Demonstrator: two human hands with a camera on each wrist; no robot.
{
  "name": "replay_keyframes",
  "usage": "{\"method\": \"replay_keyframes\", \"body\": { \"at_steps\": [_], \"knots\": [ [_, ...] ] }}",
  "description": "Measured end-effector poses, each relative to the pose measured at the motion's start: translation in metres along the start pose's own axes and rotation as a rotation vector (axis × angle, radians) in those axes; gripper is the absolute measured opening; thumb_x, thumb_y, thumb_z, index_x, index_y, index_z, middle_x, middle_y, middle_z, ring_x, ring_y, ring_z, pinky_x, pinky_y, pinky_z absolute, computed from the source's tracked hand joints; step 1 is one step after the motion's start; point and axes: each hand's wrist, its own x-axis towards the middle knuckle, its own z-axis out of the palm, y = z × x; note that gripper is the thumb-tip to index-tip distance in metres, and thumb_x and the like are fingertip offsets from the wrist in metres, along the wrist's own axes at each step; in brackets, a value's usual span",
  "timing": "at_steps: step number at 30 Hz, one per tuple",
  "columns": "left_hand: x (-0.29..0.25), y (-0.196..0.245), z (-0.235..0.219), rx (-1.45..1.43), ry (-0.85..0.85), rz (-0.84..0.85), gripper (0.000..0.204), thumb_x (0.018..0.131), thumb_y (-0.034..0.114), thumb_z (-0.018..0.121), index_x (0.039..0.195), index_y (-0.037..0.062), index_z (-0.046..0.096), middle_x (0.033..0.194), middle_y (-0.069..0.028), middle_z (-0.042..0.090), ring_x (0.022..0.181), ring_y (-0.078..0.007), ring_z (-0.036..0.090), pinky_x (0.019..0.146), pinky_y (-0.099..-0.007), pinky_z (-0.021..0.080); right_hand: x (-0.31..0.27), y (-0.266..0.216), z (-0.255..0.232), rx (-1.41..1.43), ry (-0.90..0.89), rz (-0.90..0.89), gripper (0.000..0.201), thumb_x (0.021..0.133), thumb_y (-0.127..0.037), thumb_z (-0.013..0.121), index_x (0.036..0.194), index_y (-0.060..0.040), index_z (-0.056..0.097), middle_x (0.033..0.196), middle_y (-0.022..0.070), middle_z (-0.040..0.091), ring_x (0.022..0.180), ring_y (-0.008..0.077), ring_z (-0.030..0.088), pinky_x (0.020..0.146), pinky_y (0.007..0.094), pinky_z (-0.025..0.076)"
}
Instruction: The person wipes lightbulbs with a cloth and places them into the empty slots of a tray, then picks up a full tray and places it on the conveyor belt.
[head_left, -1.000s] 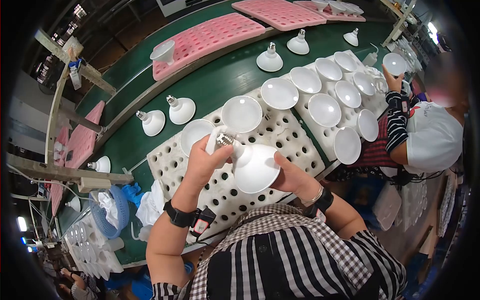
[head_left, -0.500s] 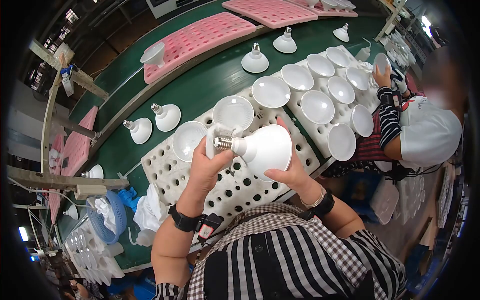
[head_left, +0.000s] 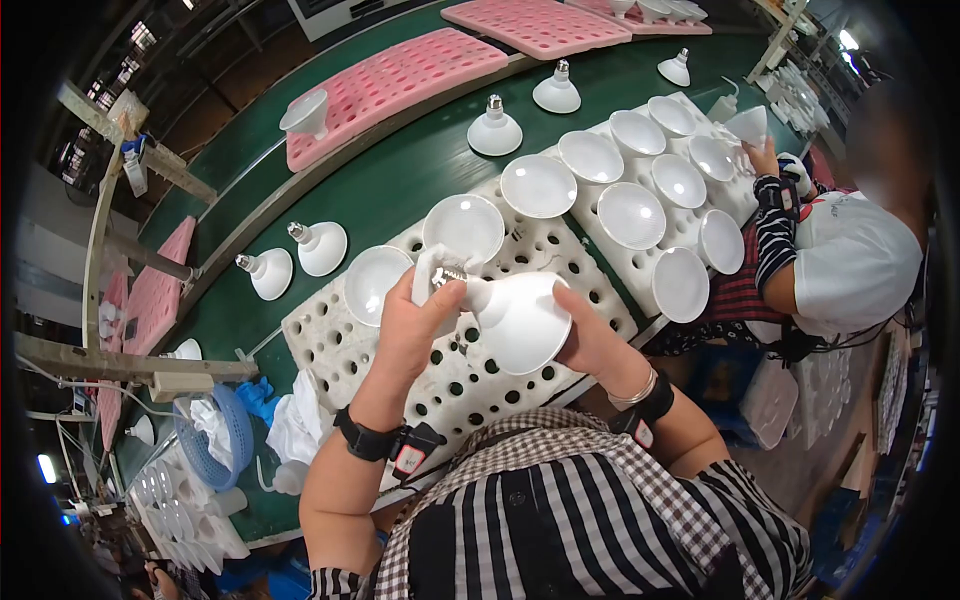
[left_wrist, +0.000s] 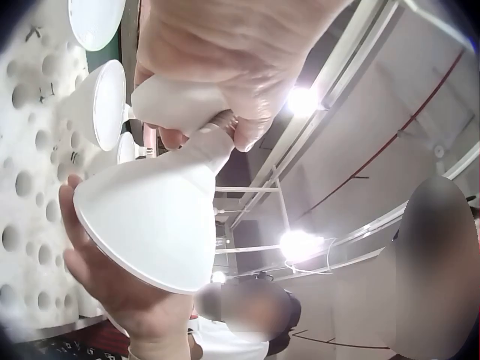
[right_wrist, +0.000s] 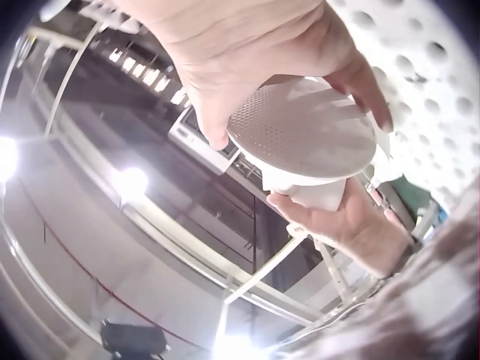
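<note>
A white cone-shaped bulb with a metal screw base is held between both hands above a white foam board full of round holes. The left hand pinches the screw end through a white cloth. Around the wide rim curl the fingers of the right hand. In the left wrist view the bulb hangs below the left hand, thumb at the metal thread. The right wrist view shows the bulb's domed, dotted face, with the right hand spread over its edge.
Bulbs stand face up in the foam boards, and several stand on the green belt behind. Pink boards lie farther back. A blue basket and white cloths are at left; another person works at right.
The bulb has turned between the hands, its wide end swinging down and back. The right thumb has shifted along the rim. The other person's bulb has tilted, and belt bulbs sit farther left.
</note>
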Motion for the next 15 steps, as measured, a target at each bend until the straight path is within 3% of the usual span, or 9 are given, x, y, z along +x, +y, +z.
{"method": "replay_keyframes", "body": {
  "at_steps": [2,3,6,9,12,15],
  "knots": [
    [0.007,0.003,-0.012,0.224,-0.035,0.055,0.038,0.086,0.023,0.070,0.114,-0.0008,0.059,0.095,-0.0064,0.066,0.080,-0.0138,0.064,0.072,-0.0279,0.053,0.002,0.002,-0.001,0.302,-0.045,0.246,0.075,0.094,-0.060,0.041,0.147,-0.0096,0.025,0.140,0.0118,0.043,0.124,0.0292,0.049,0.100,0.0496,0.044],
    [0.014,0.002,-0.020,0.198,-0.006,0.049,0.031,0.086,0.018,0.068,0.111,0.0016,0.061,0.099,-0.0056,0.065,0.086,-0.0145,0.064,0.072,-0.0289,0.052,0.001,-0.002,0.009,0.261,0.003,0.269,0.080,0.092,-0.068,0.034,0.146,-0.0085,0.028,0.137,0.0163,0.045,0.121,0.0312,0.051,0.097,0.0532,0.046],
    [0.043,0.027,-0.051,0.152,0.090,0.211,0.033,0.087,0.021,0.068,0.113,0.0020,0.059,0.095,-0.0067,0.066,0.080,-0.0144,0.064,0.069,-0.0292,0.052,0.006,0.000,-0.012,0.158,0.048,0.285,0.075,0.096,-0.062,0.030,0.143,-0.0041,0.033,0.137,0.0230,0.044,0.127,0.0337,0.047,0.102,0.0516,0.043],
    [0.088,0.049,-0.104,0.150,0.331,0.340,0.037,0.088,0.025,0.067,0.114,-0.0008,0.059,0.096,-0.0073,0.066,0.079,-0.0144,0.063,0.068,-0.0266,0.050,-0.001,-0.001,-0.025,0.012,0.132,0.258,0.060,0.100,-0.048,0.038,0.140,-0.0030,0.037,0.128,0.0215,0.051,0.118,0.0316,0.053,0.098,0.0479,0.047],
    [0.123,0.048,-0.141,0.145,0.560,0.398,0.035,0.086,0.020,0.069,0.113,-0.0006,0.060,0.095,-0.0070,0.066,0.075,-0.0140,0.062,0.063,-0.0269,0.048,-0.012,-0.001,-0.033,-0.038,0.225,0.258,0.052,0.100,-0.037,0.043,0.139,-0.0028,0.039,0.122,0.0179,0.055,0.111,0.0274,0.057,0.095,0.0439,0.049],
    [0.154,0.023,-0.188,0.288,0.607,0.393,0.033,0.085,0.017,0.069,0.111,-0.0010,0.061,0.094,-0.0077,0.065,0.073,-0.0141,0.061,0.063,-0.0272,0.049,-0.024,0.007,-0.044,-0.001,0.282,0.253,0.052,0.099,-0.035,0.047,0.138,-0.0022,0.040,0.119,0.0153,0.057,0.108,0.0243,0.058,0.093,0.0400,0.050]
  ]
}}
